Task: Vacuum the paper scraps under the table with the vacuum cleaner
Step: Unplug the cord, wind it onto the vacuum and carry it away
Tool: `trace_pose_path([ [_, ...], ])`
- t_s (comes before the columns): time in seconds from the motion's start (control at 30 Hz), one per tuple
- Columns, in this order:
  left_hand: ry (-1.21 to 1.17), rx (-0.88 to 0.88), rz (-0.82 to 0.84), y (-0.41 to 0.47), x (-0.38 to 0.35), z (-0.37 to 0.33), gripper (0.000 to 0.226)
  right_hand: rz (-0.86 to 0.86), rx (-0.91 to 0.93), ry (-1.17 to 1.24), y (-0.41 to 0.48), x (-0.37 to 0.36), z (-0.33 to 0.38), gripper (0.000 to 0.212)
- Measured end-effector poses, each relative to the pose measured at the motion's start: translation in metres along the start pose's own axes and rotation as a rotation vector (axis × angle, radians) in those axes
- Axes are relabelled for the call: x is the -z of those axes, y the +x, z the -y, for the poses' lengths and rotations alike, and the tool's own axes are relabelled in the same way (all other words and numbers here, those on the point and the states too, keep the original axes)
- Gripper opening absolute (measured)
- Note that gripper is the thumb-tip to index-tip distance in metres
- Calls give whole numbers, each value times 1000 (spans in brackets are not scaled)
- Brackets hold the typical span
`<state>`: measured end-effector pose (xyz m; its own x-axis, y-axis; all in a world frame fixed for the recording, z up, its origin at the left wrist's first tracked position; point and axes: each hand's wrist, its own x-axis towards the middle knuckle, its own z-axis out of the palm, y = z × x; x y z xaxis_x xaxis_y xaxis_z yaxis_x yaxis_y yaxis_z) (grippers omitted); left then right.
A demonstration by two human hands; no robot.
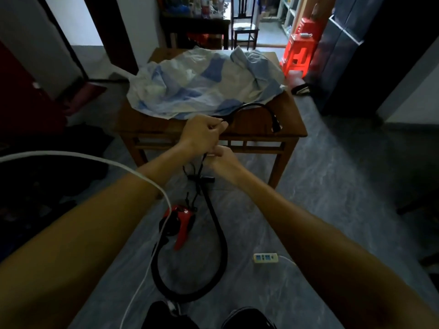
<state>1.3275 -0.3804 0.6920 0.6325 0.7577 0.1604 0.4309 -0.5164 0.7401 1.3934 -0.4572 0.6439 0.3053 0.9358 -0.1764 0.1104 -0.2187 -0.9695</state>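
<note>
Vacuum (178,222), red and black, sits on the grey floor (320,186) on the near side of the table (147,125), low between your two forearms. Its black hose (219,245) runs from below your hands toward you and curls in a wide loop that ends close to your shoes (166,314). Your left hand (202,135) is raised in front of the table's near edge, thumb and fingers pinching the black cord (249,106), which arcs up and to the right over the tabletop and drops to the plug (275,126) hanging at its end. Your right hand (222,160) is just below and slightly right of the left, almost touching it, with its fingers curled around the cord where it comes down; how each finger lies you cannot tell. Below both hands the rest of the cord hangs in a loose tangle of loops toward the vacuum. A crumpled blue and white cloth (202,84) covers most of the tabletop on the far side. A white cable (95,159) crosses your left forearm and trails down along the floor at the near left. A white power strip (265,257) lies on the floor to the right of the hose loop, well apart from the plug. A red stool (299,51) stands far right beyond the table, and a dark chair (244,27) stands farther back.
</note>
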Motion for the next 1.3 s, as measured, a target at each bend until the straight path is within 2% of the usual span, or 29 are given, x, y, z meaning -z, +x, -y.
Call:
trace_pose_path([
  [0.07,11,3,13,2,2,-5,45,62,-2,-61,4,6,6,12],
  [0.13,40,-26,-58,3,3,-6,43,43,26,-96,9,8,8,22],
  [0.23,33,-82,-280,5,-3,-4,35,-51,39,-16,12,10,17,34],
  [0.3,14,-90,-369,6,-10,-3,26,-125,56,-5,17,8,24,35],
  [0.4,44,-157,-573,7,-11,10,31,-304,51,22,30,4,27,26],
  [0.43,-11,-125,-581,9,-6,16,32,-355,25,91,33,4,29,22],
  [0.47,-83,-55,-512,11,0,25,32,-394,-10,180,34,4,31,19],
  [0.53,-168,112,-173,17,7,52,35,-460,-57,325,38,3,34,16],
  [0.6,-93,162,162,20,8,88,37,-494,-72,423,44,-3,40,15],
  [0.63,-64,160,274,22,6,103,36,-510,-70,454,49,-10,46,15],
  [0.7,-80,140,384,26,3,126,35,-542,-64,476,58,-23,59,17],
  [0.83,-106,81,430,41,7,158,22,-639,-29,549,75,-35,84,18],
  [0.93,-86,72,500,53,13,190,36,-718,-15,622,76,-26,93,17],
  [1.03,-82,-26,406,64,20,191,40,-886,-50,693,68,-10,83,22],
  [1.17,-58,-222,347,81,26,162,38,-1051,-274,801,51,14,41,32],
  [1.23,-70,-285,301,90,30,146,34,-1011,-457,759,41,20,28,35],
  [1.3,-60,-335,264,101,35,128,34,-937,-567,609,38,24,21,31],
])
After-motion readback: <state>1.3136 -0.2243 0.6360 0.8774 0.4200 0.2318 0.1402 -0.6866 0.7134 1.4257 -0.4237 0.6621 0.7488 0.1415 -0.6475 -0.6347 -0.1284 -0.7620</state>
